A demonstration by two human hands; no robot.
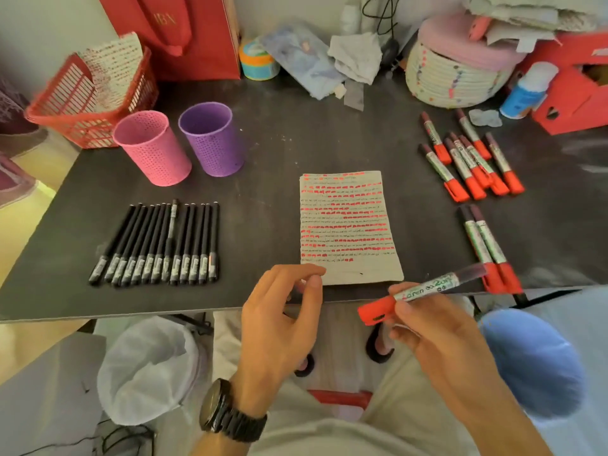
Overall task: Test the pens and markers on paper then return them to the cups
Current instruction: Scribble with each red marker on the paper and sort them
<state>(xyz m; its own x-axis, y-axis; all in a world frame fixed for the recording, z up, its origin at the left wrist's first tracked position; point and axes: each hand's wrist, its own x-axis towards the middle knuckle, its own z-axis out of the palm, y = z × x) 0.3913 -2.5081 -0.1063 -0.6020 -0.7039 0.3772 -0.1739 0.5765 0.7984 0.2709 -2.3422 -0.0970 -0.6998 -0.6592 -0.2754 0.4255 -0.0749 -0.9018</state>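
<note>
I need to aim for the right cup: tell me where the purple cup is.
In the head view, the purple cup stands upright on the table's far left part, beside the pink cup, in front of the red basket.

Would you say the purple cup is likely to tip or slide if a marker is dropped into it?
The purple cup looks empty and perforated, so probably light and easy to nudge. It is tall with a narrower base, so a marker leaning on its rim might tip it.
</note>
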